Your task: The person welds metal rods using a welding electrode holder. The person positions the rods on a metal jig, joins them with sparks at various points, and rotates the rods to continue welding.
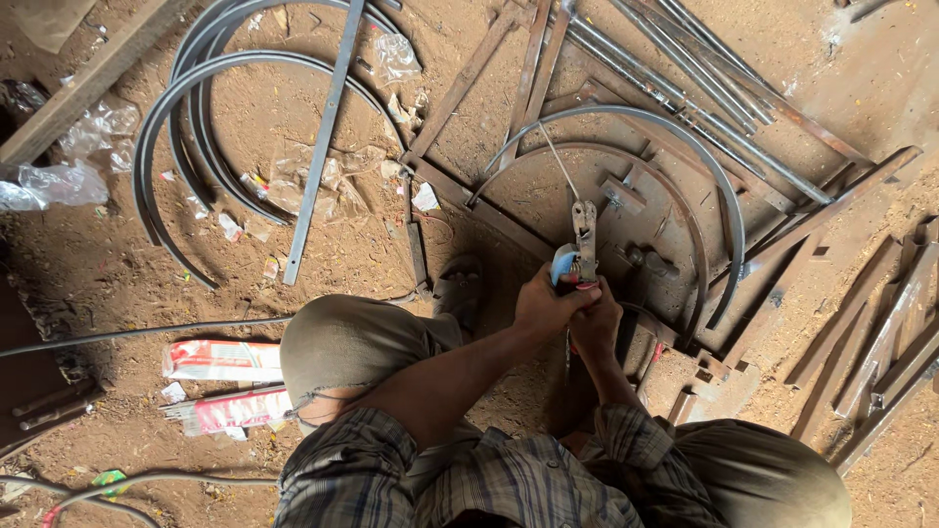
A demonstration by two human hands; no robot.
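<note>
Outdoors, sandy dirt floor [117,254] w/ scrap steel [685,59].

The person wears a plaid shirt [509,479] in grey, brown and blue checks, its sleeves rolled above the forearms. Olive-khaki trousers [352,347] cover both knees, at 9 and 4 o'clock. A dark sandal [460,288] shows at 12 o'clock from the knee.

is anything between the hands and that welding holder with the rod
No. Both the left hand and the right hand already grip the welding holder directly; nothing visible lies between them and it.
</note>
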